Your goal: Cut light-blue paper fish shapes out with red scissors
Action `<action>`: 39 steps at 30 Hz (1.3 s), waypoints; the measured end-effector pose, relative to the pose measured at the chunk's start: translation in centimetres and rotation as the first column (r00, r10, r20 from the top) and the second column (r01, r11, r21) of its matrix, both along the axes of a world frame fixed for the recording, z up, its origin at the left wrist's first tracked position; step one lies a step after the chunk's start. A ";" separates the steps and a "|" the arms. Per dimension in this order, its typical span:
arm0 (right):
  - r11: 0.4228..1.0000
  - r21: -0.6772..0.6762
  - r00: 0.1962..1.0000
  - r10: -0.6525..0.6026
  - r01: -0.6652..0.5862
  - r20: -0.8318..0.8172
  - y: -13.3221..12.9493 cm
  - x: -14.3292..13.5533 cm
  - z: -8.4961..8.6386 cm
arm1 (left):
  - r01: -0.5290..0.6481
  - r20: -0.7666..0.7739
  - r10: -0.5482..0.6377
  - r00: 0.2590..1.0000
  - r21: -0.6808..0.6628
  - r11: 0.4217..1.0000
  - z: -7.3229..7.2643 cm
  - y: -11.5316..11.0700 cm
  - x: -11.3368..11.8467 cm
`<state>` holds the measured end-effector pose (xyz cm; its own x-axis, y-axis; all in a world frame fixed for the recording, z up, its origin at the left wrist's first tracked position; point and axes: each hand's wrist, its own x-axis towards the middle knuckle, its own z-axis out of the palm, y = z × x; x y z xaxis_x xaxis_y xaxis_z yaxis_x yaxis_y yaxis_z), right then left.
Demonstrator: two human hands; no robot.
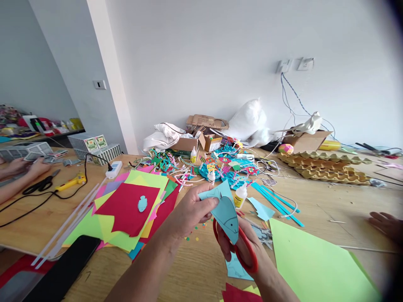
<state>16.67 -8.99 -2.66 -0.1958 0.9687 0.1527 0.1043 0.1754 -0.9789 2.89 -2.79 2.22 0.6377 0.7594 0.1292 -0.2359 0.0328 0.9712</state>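
Observation:
My left hand pinches a piece of light blue paper with a fish drawn on it in dark lines. The fish's head, with an eye, points down toward my right hand. Red-handled scissors are in my right hand, its fingers through the loops. The paper hides the blades. Below the hands lies another light blue sheet with drawn lines. A small cut-out blue fish rests on the red paper to the left.
Colored paper is stacked at left, beside a black phone-like slab. A glue bottle stands beyond my hands. A green sheet lies at right, egg trays behind it. Other people's hands are at far left, and another hand at right.

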 end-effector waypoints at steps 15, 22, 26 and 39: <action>0.999 0.040 0.999 -0.024 0.026 -0.038 0.0 -0.1 -0.1 | -0.020 -0.024 0.020 1.000 -0.002 1.000 0.0 -0.1 0.2; 0.998 0.042 0.998 -0.035 0.037 -0.053 -0.2 -0.4 0.4 | -0.017 -0.004 0.017 1.000 -0.001 1.000 -0.1 -0.1 0.3; 0.998 0.040 0.998 -0.040 0.042 -0.053 -0.2 -0.6 0.4 | -0.010 0.008 0.010 1.000 -0.006 1.000 -0.3 0.0 0.5; 0.987 0.046 0.986 -0.148 0.152 -0.080 -0.4 -1.2 -0.1 | -0.018 0.024 0.018 1.000 -0.003 1.000 -0.6 -0.1 0.6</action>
<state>15.50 -9.42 -2.74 -0.0350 0.9766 0.2120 0.0584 0.2138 -0.9751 3.53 -2.86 1.63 0.6206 0.7711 0.1423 -0.2592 0.0305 0.9653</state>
